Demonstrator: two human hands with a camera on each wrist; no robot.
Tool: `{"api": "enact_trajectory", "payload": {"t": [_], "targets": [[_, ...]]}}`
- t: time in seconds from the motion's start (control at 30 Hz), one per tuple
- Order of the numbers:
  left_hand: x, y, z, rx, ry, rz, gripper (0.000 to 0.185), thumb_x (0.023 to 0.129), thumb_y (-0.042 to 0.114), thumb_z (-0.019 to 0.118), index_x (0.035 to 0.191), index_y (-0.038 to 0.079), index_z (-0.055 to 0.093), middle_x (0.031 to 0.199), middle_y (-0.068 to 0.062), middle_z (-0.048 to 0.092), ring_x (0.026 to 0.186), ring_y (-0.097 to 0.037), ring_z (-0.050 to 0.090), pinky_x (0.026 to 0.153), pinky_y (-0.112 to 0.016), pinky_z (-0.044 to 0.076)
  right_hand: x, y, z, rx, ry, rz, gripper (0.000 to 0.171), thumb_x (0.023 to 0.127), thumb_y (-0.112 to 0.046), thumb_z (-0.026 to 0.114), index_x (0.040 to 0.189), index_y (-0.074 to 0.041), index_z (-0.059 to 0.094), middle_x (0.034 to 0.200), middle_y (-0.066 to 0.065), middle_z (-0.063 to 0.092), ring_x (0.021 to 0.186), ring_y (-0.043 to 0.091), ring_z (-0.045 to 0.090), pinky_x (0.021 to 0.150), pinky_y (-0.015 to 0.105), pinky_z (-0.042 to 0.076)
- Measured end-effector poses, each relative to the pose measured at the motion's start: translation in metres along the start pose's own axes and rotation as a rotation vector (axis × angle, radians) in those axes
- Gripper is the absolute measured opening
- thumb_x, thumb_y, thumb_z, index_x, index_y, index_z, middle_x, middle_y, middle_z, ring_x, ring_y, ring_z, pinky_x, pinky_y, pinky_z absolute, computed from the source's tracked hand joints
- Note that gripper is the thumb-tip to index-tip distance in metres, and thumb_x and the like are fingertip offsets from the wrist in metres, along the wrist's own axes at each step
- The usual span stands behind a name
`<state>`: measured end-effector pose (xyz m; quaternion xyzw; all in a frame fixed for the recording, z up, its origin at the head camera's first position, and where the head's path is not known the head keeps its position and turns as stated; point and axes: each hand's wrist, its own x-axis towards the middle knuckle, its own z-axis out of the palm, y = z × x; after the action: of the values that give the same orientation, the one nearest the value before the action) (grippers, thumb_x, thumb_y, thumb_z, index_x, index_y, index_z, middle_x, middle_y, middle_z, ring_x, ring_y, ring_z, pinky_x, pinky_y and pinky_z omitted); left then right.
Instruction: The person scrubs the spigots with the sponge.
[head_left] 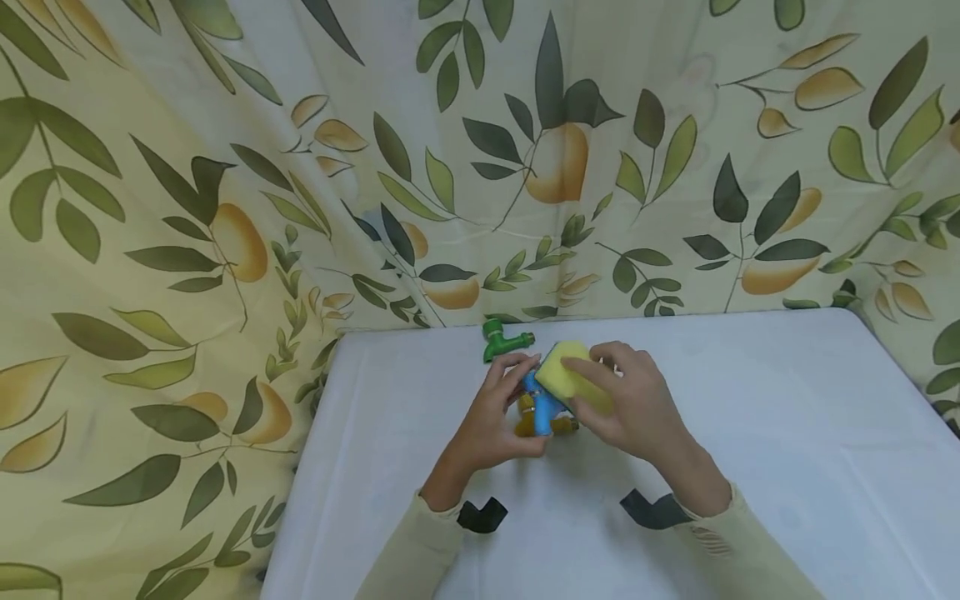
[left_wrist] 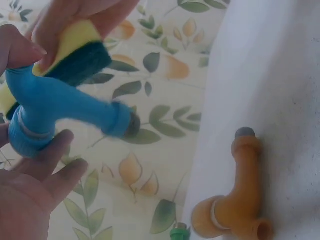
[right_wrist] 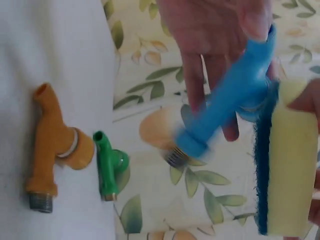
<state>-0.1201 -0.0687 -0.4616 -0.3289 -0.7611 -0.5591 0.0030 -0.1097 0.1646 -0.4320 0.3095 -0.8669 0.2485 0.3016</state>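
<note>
The left hand point(head_left: 491, 417) has its fingers point(left_wrist: 52, 165) and thumb curled round a blue plastic tap point(left_wrist: 60, 112), gripping it at the ringed end, while the tap's threaded spout sticks out free to the side; in the right wrist view the same fingers point(right_wrist: 200, 75) wrap over the tap's point(right_wrist: 227, 97) body from above. The right hand point(head_left: 630, 400) pinches a yellow sponge point(head_left: 566, 375) with a dark green scouring face, fingers lying along its top and the thumb beneath, and the scouring face is pressed against the upper part of the blue tap point(head_left: 538, 400). In the left wrist view the sponge point(left_wrist: 80, 47) sits right on top of the tap, touching it, and in the right wrist view the sponge point(right_wrist: 287, 160) stands on edge just beside the tap's head. Both hands hold these things up off the table, over its middle, near the far edge. Below them, lying on the white tablecloth point(head_left: 750, 417), is an orange tap point(right_wrist: 50, 145), mostly hidden under the hands in the head view; it lies on its side with its threaded end free. A smaller green tap point(head_left: 502, 340) lies just beyond it, near the back edge of the table, close to the orange one but apart from it. Behind and to the left of the table hangs a curtain point(head_left: 187, 208) printed with leaves and pears. Pale sleeves point(head_left: 420, 550) cover both forearms.
</note>
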Motion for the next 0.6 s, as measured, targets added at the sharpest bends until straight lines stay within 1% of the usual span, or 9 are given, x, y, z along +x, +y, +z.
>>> {"api": "enact_trajectory", "payload": {"t": [0.1, 0.2, 0.33, 0.4, 0.47, 0.53, 0.6], "targets": [[0.0004, 0.0001, -0.0002, -0.044, -0.007, 0.012, 0.100, 0.073, 0.000, 0.083, 0.159, 0.014, 0.034, 0.151, -0.010, 0.030, 0.135, -0.024, 0.051, 0.111, -0.030, 0.047, 0.0006, 0.0000, -0.0006, 0.009, -0.012, -0.001, 0.040, 0.081, -0.033, 0.070, 0.118, -0.017, 0.075, 0.106, 0.012, 0.064, 0.090, 0.024, 0.057, 0.073, 0.043, 0.047], [0.0012, -0.0007, -0.0004, -0.097, -0.004, 0.024, 0.101, 0.072, -0.006, 0.083, 0.157, 0.013, 0.032, 0.151, -0.012, 0.032, 0.132, -0.026, 0.055, 0.109, -0.031, 0.050, 0.0000, 0.0000, -0.0023, 0.011, -0.013, -0.025, 0.039, 0.080, -0.035, 0.068, 0.114, -0.017, 0.076, 0.104, 0.011, 0.065, 0.089, 0.024, 0.058, 0.071, 0.043, 0.048], [0.0023, -0.0005, -0.0003, -0.146, -0.010, 0.034, 0.096, 0.071, -0.008, 0.084, 0.150, 0.011, 0.033, 0.148, -0.012, 0.038, 0.126, -0.027, 0.062, 0.106, -0.033, 0.052, 0.0027, 0.0000, -0.0034, -0.001, 0.019, 0.025, 0.040, 0.080, -0.034, 0.069, 0.115, -0.016, 0.076, 0.104, 0.012, 0.063, 0.088, 0.024, 0.056, 0.071, 0.043, 0.047], [0.0023, 0.0001, -0.0002, -0.132, -0.019, 0.034, 0.092, 0.073, -0.005, 0.085, 0.148, 0.011, 0.036, 0.147, -0.011, 0.039, 0.123, -0.025, 0.062, 0.105, -0.032, 0.053, 0.0032, -0.0008, -0.0030, 0.015, 0.013, 0.018, 0.041, 0.080, -0.032, 0.070, 0.117, -0.017, 0.075, 0.104, 0.011, 0.062, 0.088, 0.023, 0.055, 0.071, 0.042, 0.046], [0.0019, 0.0008, -0.0003, -0.103, -0.028, 0.030, 0.089, 0.074, 0.000, 0.086, 0.148, 0.012, 0.039, 0.147, -0.010, 0.042, 0.120, -0.021, 0.062, 0.104, -0.030, 0.054, 0.0031, -0.0015, -0.0030, 0.023, 0.003, -0.014, 0.040, 0.080, -0.033, 0.069, 0.116, -0.017, 0.076, 0.103, 0.010, 0.063, 0.088, 0.022, 0.055, 0.070, 0.042, 0.046], [0.0010, 0.0012, -0.0009, -0.069, -0.036, 0.031, 0.088, 0.075, 0.005, 0.088, 0.149, 0.012, 0.041, 0.147, -0.009, 0.043, 0.118, -0.018, 0.062, 0.103, -0.029, 0.054, 0.0033, -0.0014, -0.0032, 0.011, 0.017, -0.031, 0.039, 0.082, -0.036, 0.065, 0.113, -0.017, 0.077, 0.102, 0.011, 0.063, 0.087, 0.023, 0.055, 0.069, 0.042, 0.045], [0.0003, 0.0009, -0.0013, -0.048, -0.039, 0.034, 0.087, 0.075, 0.006, 0.088, 0.149, 0.013, 0.043, 0.146, -0.008, 0.044, 0.116, -0.016, 0.062, 0.102, -0.029, 0.055, 0.0049, -0.0022, -0.0038, -0.001, 0.042, -0.019, 0.038, 0.084, -0.037, 0.063, 0.113, -0.016, 0.077, 0.102, 0.012, 0.063, 0.086, 0.024, 0.055, 0.069, 0.043, 0.045]]}}
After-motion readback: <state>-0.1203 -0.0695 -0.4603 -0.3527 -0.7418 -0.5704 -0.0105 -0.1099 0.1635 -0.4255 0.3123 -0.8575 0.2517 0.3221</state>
